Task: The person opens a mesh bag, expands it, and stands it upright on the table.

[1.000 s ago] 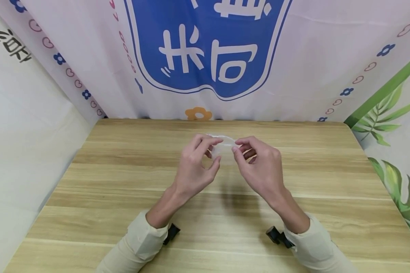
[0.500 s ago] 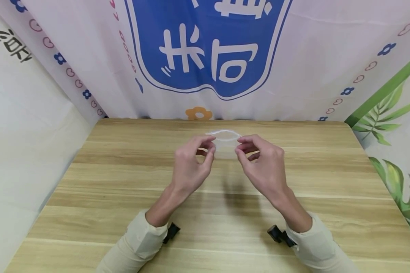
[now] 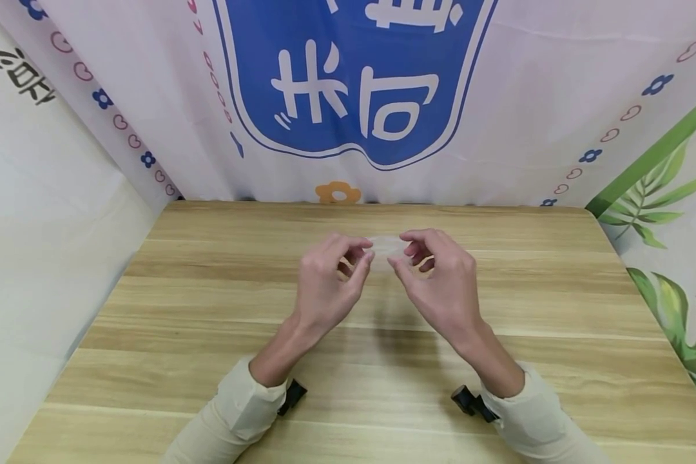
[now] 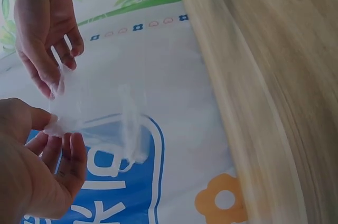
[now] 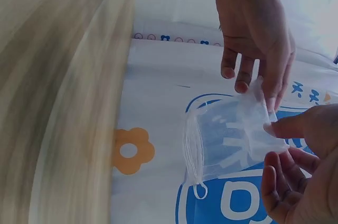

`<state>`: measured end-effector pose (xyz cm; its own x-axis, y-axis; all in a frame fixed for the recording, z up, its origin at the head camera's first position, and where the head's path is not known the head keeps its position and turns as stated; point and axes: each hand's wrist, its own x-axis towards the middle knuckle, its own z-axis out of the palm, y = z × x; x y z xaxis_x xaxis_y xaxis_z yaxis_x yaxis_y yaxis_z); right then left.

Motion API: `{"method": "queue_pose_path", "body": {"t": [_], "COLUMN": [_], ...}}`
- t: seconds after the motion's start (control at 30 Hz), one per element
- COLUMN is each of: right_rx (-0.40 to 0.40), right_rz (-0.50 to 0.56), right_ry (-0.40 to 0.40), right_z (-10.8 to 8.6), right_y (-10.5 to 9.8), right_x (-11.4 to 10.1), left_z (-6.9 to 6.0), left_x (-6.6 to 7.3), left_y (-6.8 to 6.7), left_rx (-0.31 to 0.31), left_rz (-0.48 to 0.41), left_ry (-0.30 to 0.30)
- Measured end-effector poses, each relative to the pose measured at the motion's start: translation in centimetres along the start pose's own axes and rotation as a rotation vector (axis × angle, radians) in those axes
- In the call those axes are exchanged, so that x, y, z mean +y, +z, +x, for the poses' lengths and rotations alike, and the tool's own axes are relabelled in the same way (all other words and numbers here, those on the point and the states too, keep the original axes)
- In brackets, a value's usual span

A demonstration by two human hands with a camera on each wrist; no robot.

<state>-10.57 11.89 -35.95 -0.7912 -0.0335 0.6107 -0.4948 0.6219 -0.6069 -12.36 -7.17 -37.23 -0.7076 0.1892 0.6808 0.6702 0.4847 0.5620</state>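
Note:
A small see-through white drawstring pouch (image 3: 385,247) hangs in the air above the table between both hands. My left hand (image 3: 329,276) pinches one side of its edge, thumb against fingers. On the opposite side my right hand (image 3: 445,278) pinches the edge as well, clearest in the right wrist view, where the thumb lies on the sheer pouch (image 5: 227,134). Its gathered end, with a little cord loop (image 5: 200,190), points away from the fingers. In the left wrist view the pouch (image 4: 124,123) looks blurred and partly transparent.
Below the hands lies a wood-grain table (image 3: 220,322). A printed curtain (image 3: 499,129) with a blue emblem stands behind its far edge, and more cloth hangs at both sides. Black wrist mounts (image 3: 292,396) sit by the cuffs.
Half a second ago the pouch's white rim arched up between the hands; now it lies lower and flatter. The hands have come slightly closer together. The left thumb has met its fingers since the earliest frame.

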Motion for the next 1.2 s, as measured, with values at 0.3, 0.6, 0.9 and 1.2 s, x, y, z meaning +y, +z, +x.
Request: {"method": "queue_pose_path", "body": {"t": [0.3,0.6,0.9,1.2], "right_rx": [-0.091,-0.044,-0.002,-0.030], "right_rz": [-0.051,0.028,0.034,0.002], "right_ry": [0.008,0.044,0.036,0.009], "right_z": [-0.32,-0.03,0.08,-0.01], "right_y": [0.36,-0.07,-0.07,-0.05], "right_x": [-0.18,0.11,0.32,0.34], "left_z": [-0.07,0.05,-0.03,-0.08], "left_x": [0.10,-0.07,-0.18,0.06], "left_y": [0.13,0.05,0.10,-0.18], "left_rx": [0.047,-0.004,-0.067,-0.047], "left_rz": [-0.037,-0.045,-0.023,0.033], "left_ry": [-0.009,0.052,0.069,0.016]}}
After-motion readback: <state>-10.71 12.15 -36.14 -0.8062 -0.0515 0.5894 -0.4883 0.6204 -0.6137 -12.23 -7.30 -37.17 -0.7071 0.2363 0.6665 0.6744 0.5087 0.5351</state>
